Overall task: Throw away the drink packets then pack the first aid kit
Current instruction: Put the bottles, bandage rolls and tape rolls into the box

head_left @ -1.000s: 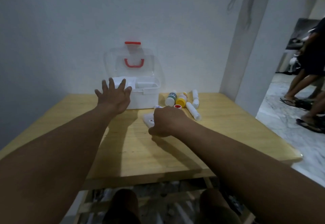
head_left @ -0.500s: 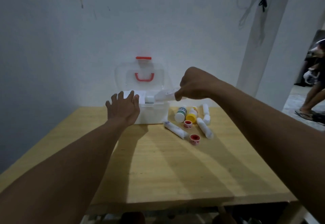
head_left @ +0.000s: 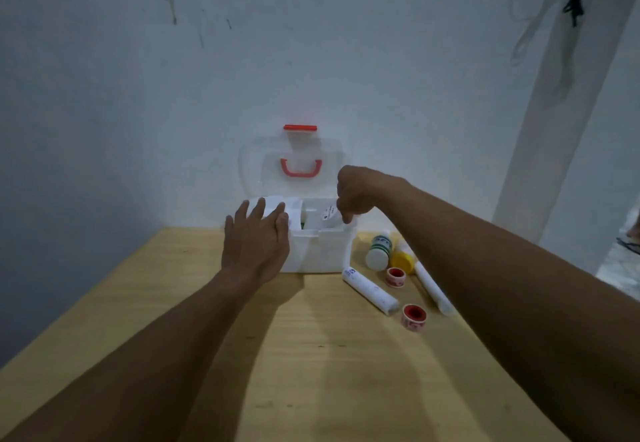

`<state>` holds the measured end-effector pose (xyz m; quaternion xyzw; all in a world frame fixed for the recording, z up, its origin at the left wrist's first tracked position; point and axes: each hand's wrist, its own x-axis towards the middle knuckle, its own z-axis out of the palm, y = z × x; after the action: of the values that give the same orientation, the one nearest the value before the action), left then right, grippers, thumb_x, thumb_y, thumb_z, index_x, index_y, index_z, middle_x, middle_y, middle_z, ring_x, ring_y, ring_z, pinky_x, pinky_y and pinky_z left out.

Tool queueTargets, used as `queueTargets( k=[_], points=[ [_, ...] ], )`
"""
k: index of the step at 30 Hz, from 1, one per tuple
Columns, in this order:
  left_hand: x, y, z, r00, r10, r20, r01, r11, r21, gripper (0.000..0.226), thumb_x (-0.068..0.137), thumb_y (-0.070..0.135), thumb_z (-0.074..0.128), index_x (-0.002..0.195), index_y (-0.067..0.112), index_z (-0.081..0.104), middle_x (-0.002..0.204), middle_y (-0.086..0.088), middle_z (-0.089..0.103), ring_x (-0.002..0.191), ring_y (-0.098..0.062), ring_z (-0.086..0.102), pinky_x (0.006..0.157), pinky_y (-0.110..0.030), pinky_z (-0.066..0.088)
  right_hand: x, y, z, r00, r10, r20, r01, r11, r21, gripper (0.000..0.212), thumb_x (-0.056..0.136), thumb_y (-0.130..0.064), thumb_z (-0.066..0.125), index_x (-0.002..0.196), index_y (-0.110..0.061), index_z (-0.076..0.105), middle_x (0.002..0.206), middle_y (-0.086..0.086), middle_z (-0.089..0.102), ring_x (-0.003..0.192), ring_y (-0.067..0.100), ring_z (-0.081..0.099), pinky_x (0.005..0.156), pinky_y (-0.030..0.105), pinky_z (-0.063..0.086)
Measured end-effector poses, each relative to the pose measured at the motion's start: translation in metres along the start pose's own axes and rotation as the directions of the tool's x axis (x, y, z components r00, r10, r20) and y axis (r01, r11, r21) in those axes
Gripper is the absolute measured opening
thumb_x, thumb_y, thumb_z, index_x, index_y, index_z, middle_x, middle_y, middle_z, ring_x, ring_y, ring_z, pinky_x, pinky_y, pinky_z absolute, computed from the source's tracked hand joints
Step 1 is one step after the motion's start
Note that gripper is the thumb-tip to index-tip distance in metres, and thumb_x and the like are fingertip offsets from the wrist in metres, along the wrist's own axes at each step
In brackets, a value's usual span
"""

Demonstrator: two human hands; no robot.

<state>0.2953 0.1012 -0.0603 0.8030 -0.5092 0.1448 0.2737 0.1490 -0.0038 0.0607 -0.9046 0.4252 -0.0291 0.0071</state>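
Left hand [head_left: 255, 244] rests on the open first aid kit [head_left: 320, 251], fingers spread; right hand [head_left: 353, 193] – fingers pinching a white packet [head_left: 329, 215] – dips inside it.

The left hand [head_left: 255, 242] covers the left front corner of the white plastic first aid box [head_left: 320, 251]. The right forearm hides part of the long white roll [head_left: 431, 287] and yellow-capped bottle [head_left: 402, 261]; the bottle labels are too small to read.

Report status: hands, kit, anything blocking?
Left hand open, flat against the kit. Right hand over the open box, closed on a white packet. Bandage rolls, tapes, bottles unpacked. Nothing blocking.
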Motion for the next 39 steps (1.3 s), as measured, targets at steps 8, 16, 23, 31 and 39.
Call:
queueTargets(
  k=[8, 16, 23, 31, 39],
  points=[
    [0.000, 0.000, -0.001, 1.000, 0.013, -0.020, -0.013, 1.000, -0.016, 0.060, 0.097, 0.047, 0.009, 0.146, 0.033, 0.041, 0.157, -0.006, 0.034, 0.147, -0.029, 0.020, 0.118, -0.055, 0.017, 0.031, -0.018, 0.021, 0.995, 0.001, 0.101, -0.003, 1.000, 0.020, 0.042, 0.075, -0.021, 0.085, 0.105, -0.001, 0.064, 0.079, 0.005, 0.060, 0.066, 0.016, 0.058, 0.075, 0.033, 0.054],
    [0.005, -0.003, -0.003, 1.000, 0.008, 0.018, -0.008, 0.999, -0.046, 0.062, 0.094, 0.049, 0.013, 0.145, 0.031, 0.044, 0.157, -0.005, 0.033, 0.148, -0.025, 0.018, 0.119, -0.052, 0.015, 0.035, -0.019, 0.029, 0.988, 0.112, 0.103, -0.136, 0.953, 0.270, 0.033, 0.098, -0.012, 0.051, 0.126, 0.004, 0.049, 0.108, 0.016, 0.054, 0.093, 0.033, 0.068, 0.087, 0.039, 0.059],
    [0.004, -0.003, -0.001, 1.000, 0.011, 0.011, -0.010, 1.000, -0.026, 0.062, 0.095, 0.048, 0.011, 0.143, 0.031, 0.047, 0.156, -0.005, 0.036, 0.148, -0.026, 0.019, 0.119, -0.054, 0.016, 0.039, -0.026, 0.039, 0.976, 0.148, 0.158, -0.208, 0.840, 0.501, 0.018, 0.100, -0.013, 0.042, 0.102, 0.000, 0.054, 0.107, 0.021, 0.061, 0.093, 0.033, 0.067, 0.089, 0.039, 0.058],
    [0.005, -0.004, 0.001, 1.000, 0.005, 0.011, -0.005, 1.000, 0.004, 0.060, 0.096, 0.047, 0.013, 0.143, 0.031, 0.046, 0.155, -0.005, 0.037, 0.147, -0.027, 0.021, 0.118, -0.056, 0.015, 0.041, -0.024, 0.036, 0.964, 0.143, 0.225, -0.259, 0.699, 0.667, 0.029, 0.096, -0.004, 0.034, 0.111, 0.008, 0.055, 0.113, 0.032, 0.064, 0.103, 0.038, 0.070, 0.093, 0.046, 0.057],
    [0.003, 0.002, -0.007, 0.999, -0.003, 0.033, 0.000, 0.997, 0.077, 0.055, 0.100, 0.045, 0.014, 0.148, 0.030, 0.037, 0.158, -0.007, 0.031, 0.150, -0.029, 0.009, 0.118, -0.060, 0.003, 0.012, 0.002, 0.004, 0.989, 0.131, 0.069, -0.140, 0.680, 0.720, 0.025, 0.097, -0.009, 0.049, 0.110, 0.009, 0.062, 0.106, 0.027, 0.068, 0.093, 0.032, 0.071, 0.083, 0.039, 0.061]
  ],
)
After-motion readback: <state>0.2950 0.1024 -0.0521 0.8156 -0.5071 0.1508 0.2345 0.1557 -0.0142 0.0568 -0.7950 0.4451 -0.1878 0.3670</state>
